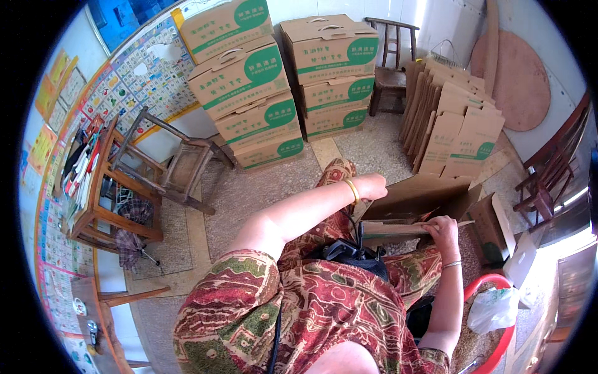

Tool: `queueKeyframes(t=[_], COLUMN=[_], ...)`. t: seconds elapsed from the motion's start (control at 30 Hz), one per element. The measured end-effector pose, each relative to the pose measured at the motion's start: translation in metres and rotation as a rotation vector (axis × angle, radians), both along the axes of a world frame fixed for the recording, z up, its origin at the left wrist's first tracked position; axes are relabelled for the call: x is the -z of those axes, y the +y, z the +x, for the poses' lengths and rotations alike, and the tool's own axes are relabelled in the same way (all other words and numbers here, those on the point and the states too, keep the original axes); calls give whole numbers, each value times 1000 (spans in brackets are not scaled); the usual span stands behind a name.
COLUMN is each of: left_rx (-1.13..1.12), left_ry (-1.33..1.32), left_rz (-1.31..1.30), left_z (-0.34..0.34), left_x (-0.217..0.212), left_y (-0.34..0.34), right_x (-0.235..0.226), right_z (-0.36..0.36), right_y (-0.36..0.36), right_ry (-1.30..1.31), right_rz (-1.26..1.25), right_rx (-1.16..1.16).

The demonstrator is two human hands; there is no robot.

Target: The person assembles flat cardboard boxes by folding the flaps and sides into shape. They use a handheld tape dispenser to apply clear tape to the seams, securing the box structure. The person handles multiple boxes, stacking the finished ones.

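An open cardboard box (416, 192) stands on the floor in front of me, its dark inside partly showing. My left hand (371, 187), below a yellow bangle, is closed at the box's left side, on what looks like a side flap; its fingertips are hidden. With fingers and thumb, my right hand (443, 232) pinches the upper edge of the near flap (393, 229). A silvery bracelet circles that wrist. Something small and orange shows inside the box, too little of it to name.
Stacked printed cartons (261, 75) rise at the back, beside flattened cartons (458, 134) leaning in a row. Close on the right are another opened carton (492, 227) and a red basin (498, 358) with a plastic bag (492, 310). A wooden chair (187, 165) stands left.
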State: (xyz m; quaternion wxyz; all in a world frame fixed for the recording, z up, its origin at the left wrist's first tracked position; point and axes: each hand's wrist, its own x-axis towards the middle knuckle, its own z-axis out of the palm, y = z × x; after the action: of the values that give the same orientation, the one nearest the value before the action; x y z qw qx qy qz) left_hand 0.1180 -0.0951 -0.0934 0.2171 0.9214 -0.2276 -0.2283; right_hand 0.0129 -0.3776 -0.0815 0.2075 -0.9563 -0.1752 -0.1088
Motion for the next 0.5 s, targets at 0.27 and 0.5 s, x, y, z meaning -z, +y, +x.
queueKeyframes(t=[0.27, 0.5], left_rx=[-85, -357], left_ry=[-397, -355], left_rz=[-67, -142], left_z=[63, 75], left_x=[15, 27], left_y=[30, 17], right_x=[-32, 7], right_z=[-2, -11], right_y=[10, 23], right_ry=[-30, 167], right_rz=[-67, -12], right_rx=[-3, 168])
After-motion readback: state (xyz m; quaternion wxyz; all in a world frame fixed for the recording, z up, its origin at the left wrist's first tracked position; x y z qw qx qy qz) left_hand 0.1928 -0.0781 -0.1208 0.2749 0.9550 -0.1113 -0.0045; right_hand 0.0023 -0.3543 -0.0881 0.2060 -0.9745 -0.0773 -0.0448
